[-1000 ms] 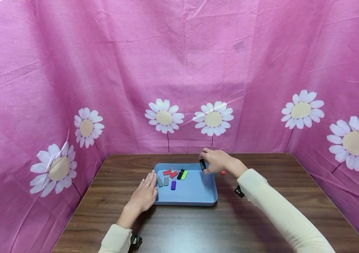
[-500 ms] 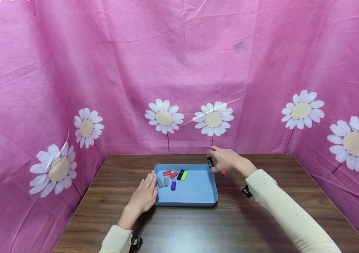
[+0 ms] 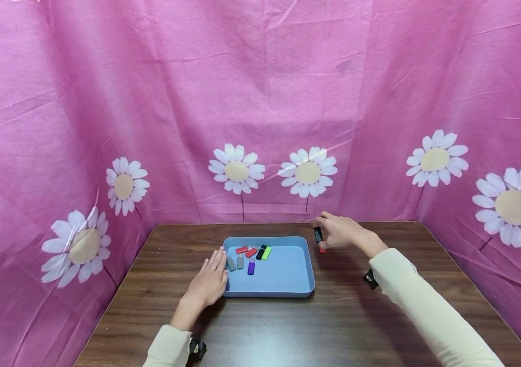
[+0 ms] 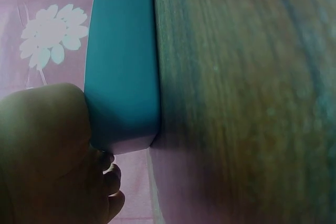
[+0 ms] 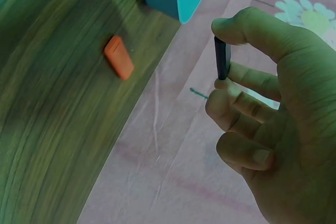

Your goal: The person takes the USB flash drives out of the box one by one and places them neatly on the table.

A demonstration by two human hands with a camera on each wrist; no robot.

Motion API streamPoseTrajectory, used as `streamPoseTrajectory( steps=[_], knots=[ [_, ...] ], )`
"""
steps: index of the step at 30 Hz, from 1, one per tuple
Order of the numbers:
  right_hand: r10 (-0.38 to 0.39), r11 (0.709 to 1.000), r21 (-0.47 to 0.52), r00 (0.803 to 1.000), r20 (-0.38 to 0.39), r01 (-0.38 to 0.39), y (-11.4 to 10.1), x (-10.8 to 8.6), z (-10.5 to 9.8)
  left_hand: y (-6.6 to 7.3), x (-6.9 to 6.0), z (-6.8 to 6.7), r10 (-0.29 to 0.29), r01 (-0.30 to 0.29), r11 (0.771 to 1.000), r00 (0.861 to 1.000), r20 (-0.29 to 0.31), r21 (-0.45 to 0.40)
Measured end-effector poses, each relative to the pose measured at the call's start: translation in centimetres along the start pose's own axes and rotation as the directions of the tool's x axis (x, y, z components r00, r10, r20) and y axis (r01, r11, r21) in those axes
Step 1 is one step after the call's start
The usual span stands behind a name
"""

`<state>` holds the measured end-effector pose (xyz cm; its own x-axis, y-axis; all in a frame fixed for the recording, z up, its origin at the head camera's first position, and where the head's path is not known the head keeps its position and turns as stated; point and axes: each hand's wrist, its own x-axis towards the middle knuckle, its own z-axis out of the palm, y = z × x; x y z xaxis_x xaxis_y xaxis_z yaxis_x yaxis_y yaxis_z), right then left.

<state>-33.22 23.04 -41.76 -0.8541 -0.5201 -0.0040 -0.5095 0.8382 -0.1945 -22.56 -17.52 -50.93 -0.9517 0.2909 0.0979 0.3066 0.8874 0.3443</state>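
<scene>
My right hand (image 3: 340, 232) pinches a black USB flash drive (image 5: 222, 59) between thumb and fingertips, raised above the table just right of the tray. Below it on the table lies a red USB flash drive (image 5: 119, 59), partly covered in the head view. A blue tray (image 3: 288, 278) holds several USB flash drives at its left half: two red, a black (image 3: 261, 252), a bright green (image 3: 266, 253), two grey and a purple one (image 3: 251, 267). My left hand (image 3: 207, 280) rests along the tray's left side with its fingers straight.
The tray stands on a brown wooden table (image 3: 265, 331), near its back edge. Behind and on both sides hangs a pink cloth (image 3: 269, 76) with white flowers.
My right hand has moved rightward from over the tray's back right corner to above the red flash drive, still holding the black one. The left hand has stayed put.
</scene>
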Motion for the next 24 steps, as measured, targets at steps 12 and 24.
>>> streamPoseTrajectory(
  steps=[12, 24],
  knots=[
    [0.042, 0.999, -0.016, 0.999, -0.008, -0.042, 2.4, -1.1, 0.4, 0.3, 0.2, 0.0, -0.045, 0.044, 0.998, 0.998, 0.032, 0.037],
    [0.059, 0.998, -0.012, 0.998, -0.016, -0.059, 4.4, -1.5, 0.7, 0.3, 0.1, 0.0, -0.042, 0.042, 0.998, 0.999, 0.019, 0.038]
  ],
)
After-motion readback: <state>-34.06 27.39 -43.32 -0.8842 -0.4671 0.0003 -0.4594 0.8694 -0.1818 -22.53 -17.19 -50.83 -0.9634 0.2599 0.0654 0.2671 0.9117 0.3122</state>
